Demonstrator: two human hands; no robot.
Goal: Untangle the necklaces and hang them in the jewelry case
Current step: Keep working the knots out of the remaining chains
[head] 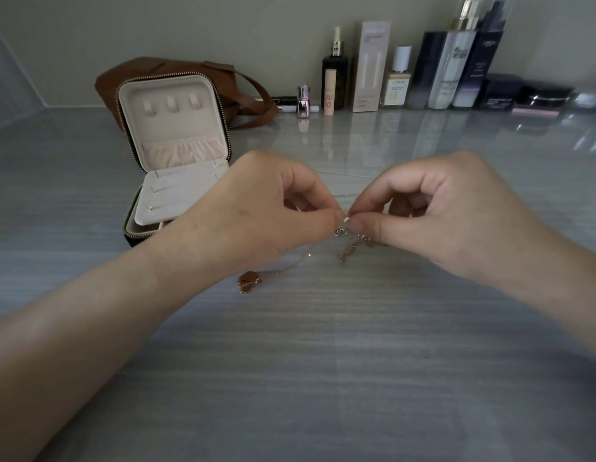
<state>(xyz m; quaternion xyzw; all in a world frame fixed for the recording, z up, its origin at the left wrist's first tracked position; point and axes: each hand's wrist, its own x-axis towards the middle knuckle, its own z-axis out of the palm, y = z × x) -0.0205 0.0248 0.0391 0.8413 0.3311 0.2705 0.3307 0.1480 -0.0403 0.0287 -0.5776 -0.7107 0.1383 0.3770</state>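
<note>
Head view: I see the left hand (256,215) and right hand (450,215) both pinching the tangled necklaces (348,240); the jewelry case (176,128) stands open at ten o'clock.

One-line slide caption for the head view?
Left hand and right hand pinch the tangled necklaces; the open jewelry case stands to their left.

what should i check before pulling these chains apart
1. Grip: left hand and right hand both pinch the necklaces: ok.
2. Chains separated: not ok, they bunch just below the pinch.
3. Whether the brown pendant is free of the knot: cannot tell.
4. The jewelry case open, lid upright: ok.
5. Its lid hooks bare: ok.
</note>
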